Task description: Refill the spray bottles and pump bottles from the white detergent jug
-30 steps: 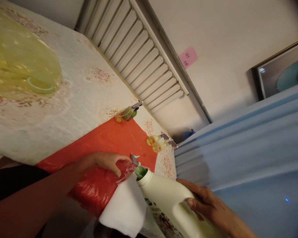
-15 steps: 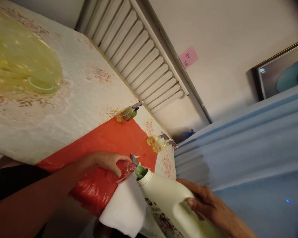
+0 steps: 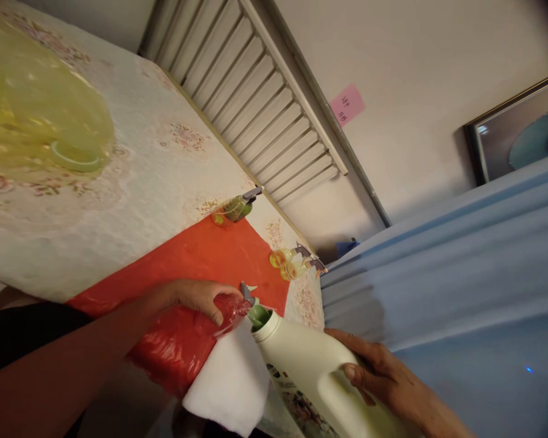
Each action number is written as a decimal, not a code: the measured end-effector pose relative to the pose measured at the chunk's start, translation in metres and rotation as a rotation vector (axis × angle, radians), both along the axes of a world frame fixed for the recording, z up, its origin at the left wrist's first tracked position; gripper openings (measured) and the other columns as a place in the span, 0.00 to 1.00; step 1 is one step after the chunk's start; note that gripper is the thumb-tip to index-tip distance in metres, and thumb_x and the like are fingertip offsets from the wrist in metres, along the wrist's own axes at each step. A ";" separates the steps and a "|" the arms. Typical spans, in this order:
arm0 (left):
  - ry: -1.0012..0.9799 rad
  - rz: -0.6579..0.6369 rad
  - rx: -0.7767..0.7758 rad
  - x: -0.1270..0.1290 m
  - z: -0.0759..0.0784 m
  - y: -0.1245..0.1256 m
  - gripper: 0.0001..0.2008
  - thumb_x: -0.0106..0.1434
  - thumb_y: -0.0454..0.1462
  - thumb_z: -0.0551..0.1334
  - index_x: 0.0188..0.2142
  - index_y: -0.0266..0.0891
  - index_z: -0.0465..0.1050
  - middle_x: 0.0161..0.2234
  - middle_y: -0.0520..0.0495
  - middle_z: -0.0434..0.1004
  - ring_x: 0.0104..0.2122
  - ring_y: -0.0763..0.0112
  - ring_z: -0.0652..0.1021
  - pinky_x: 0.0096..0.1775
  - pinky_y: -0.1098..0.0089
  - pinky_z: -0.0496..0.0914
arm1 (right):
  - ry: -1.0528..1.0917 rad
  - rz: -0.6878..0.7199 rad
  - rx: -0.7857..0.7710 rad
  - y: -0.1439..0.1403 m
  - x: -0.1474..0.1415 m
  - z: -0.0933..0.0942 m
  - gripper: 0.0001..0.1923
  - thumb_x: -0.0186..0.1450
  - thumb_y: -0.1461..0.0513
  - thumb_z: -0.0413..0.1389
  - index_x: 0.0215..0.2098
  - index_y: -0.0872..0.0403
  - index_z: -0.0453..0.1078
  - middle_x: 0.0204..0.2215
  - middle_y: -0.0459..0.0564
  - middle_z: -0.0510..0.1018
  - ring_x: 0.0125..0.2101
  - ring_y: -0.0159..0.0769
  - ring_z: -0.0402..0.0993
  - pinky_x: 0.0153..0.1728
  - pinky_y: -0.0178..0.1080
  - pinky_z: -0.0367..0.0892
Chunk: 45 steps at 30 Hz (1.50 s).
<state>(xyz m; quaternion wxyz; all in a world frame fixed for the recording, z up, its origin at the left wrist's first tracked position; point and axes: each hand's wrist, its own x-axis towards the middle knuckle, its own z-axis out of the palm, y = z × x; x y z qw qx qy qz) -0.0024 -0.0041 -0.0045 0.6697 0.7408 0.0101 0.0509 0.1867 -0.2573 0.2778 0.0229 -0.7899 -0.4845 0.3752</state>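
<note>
My left hand (image 3: 205, 299) is wrapped round a clear bottle (image 3: 228, 313), which looks reddish against the red sheet behind it. Its neck meets the green pouring spout of a large cream jug (image 3: 310, 365). That jug is tilted toward the clear bottle, and my right hand (image 3: 374, 365) grips it by the handle. Whether liquid is flowing at the mouth is too small to tell. Just behind the necks a grey spray trigger head (image 3: 246, 292) shows. Below the clear bottle lies a folded white cloth (image 3: 235, 380).
A red plastic sheet (image 3: 201, 249) covers part of the floral tablecloth (image 3: 150, 201). Spray bottles stand at its far edge: a green one (image 3: 237, 208) and yellowish ones (image 3: 295, 267). A yellow plastic bag (image 3: 41, 103) lies at left. Beyond are a radiator (image 3: 256, 91) and blue curtain (image 3: 438, 255).
</note>
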 end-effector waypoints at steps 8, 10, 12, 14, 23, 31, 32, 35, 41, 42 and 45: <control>0.007 -0.001 -0.012 -0.002 0.002 0.000 0.39 0.48 0.43 0.73 0.60 0.46 0.64 0.60 0.50 0.71 0.58 0.55 0.70 0.57 0.65 0.64 | -0.046 -0.018 -0.005 0.000 -0.001 0.000 0.34 0.66 0.44 0.53 0.66 0.49 0.59 0.39 0.51 0.75 0.27 0.31 0.63 0.25 0.32 0.61; -0.004 -0.005 -0.019 -0.001 0.001 0.000 0.39 0.48 0.42 0.72 0.60 0.46 0.64 0.60 0.50 0.71 0.58 0.55 0.70 0.57 0.65 0.65 | -0.050 -0.012 -0.010 0.001 -0.002 0.001 0.35 0.66 0.44 0.53 0.65 0.50 0.59 0.37 0.51 0.74 0.27 0.31 0.63 0.24 0.32 0.61; -0.015 -0.012 -0.023 0.000 0.000 0.000 0.39 0.48 0.42 0.73 0.60 0.46 0.64 0.59 0.49 0.72 0.58 0.55 0.71 0.56 0.65 0.66 | -0.055 -0.016 -0.009 0.002 -0.002 0.001 0.35 0.66 0.44 0.53 0.65 0.50 0.59 0.37 0.51 0.74 0.27 0.31 0.63 0.24 0.32 0.61; -0.029 -0.025 -0.040 0.001 -0.002 0.000 0.39 0.48 0.42 0.73 0.59 0.46 0.64 0.58 0.49 0.73 0.56 0.55 0.72 0.55 0.65 0.67 | -0.049 -0.015 -0.007 0.001 -0.002 0.001 0.35 0.66 0.45 0.53 0.66 0.50 0.59 0.39 0.51 0.74 0.27 0.31 0.63 0.24 0.32 0.62; -0.016 -0.054 -0.060 0.001 -0.004 0.001 0.39 0.50 0.41 0.72 0.60 0.45 0.62 0.57 0.49 0.74 0.55 0.57 0.74 0.53 0.66 0.69 | -0.028 -0.028 -0.016 0.000 0.002 0.001 0.35 0.66 0.45 0.53 0.67 0.50 0.57 0.37 0.50 0.73 0.27 0.30 0.62 0.24 0.31 0.61; -0.025 -0.057 -0.083 0.001 -0.001 0.000 0.36 0.50 0.41 0.72 0.59 0.46 0.64 0.55 0.49 0.76 0.54 0.55 0.74 0.53 0.64 0.70 | -0.032 -0.001 -0.007 0.003 -0.004 0.003 0.35 0.66 0.44 0.53 0.66 0.50 0.58 0.35 0.50 0.74 0.25 0.30 0.62 0.23 0.32 0.61; -0.025 -0.060 -0.090 0.001 -0.001 0.000 0.36 0.50 0.41 0.72 0.59 0.46 0.65 0.55 0.49 0.76 0.54 0.54 0.74 0.53 0.63 0.70 | -0.037 -0.004 -0.012 0.004 -0.005 0.003 0.35 0.66 0.44 0.53 0.66 0.50 0.58 0.34 0.49 0.73 0.26 0.30 0.61 0.24 0.32 0.61; -0.030 -0.065 -0.100 0.001 -0.003 0.000 0.38 0.50 0.40 0.72 0.59 0.46 0.64 0.55 0.48 0.75 0.54 0.54 0.74 0.53 0.61 0.69 | -0.054 -0.014 -0.027 0.005 -0.006 0.004 0.36 0.65 0.44 0.53 0.66 0.49 0.58 0.36 0.50 0.73 0.27 0.31 0.62 0.24 0.32 0.61; -0.021 -0.035 -0.032 0.001 -0.004 0.001 0.39 0.49 0.42 0.72 0.60 0.46 0.63 0.58 0.48 0.73 0.56 0.54 0.73 0.54 0.63 0.68 | -0.044 0.004 -0.017 0.004 -0.006 0.004 0.34 0.66 0.44 0.53 0.66 0.49 0.58 0.35 0.49 0.73 0.26 0.30 0.61 0.23 0.31 0.60; -0.016 -0.025 -0.019 0.001 -0.003 0.001 0.39 0.49 0.42 0.72 0.60 0.46 0.63 0.58 0.48 0.72 0.56 0.54 0.72 0.55 0.64 0.68 | -0.050 0.004 -0.016 0.004 -0.006 0.004 0.34 0.66 0.44 0.52 0.66 0.49 0.59 0.34 0.49 0.73 0.26 0.30 0.61 0.23 0.31 0.60; -0.010 -0.018 -0.012 0.000 -0.002 0.000 0.39 0.49 0.42 0.72 0.60 0.45 0.63 0.58 0.48 0.72 0.56 0.56 0.73 0.55 0.65 0.67 | -0.055 0.004 -0.025 0.005 -0.006 0.004 0.35 0.66 0.44 0.52 0.66 0.50 0.58 0.34 0.49 0.73 0.26 0.30 0.61 0.24 0.31 0.61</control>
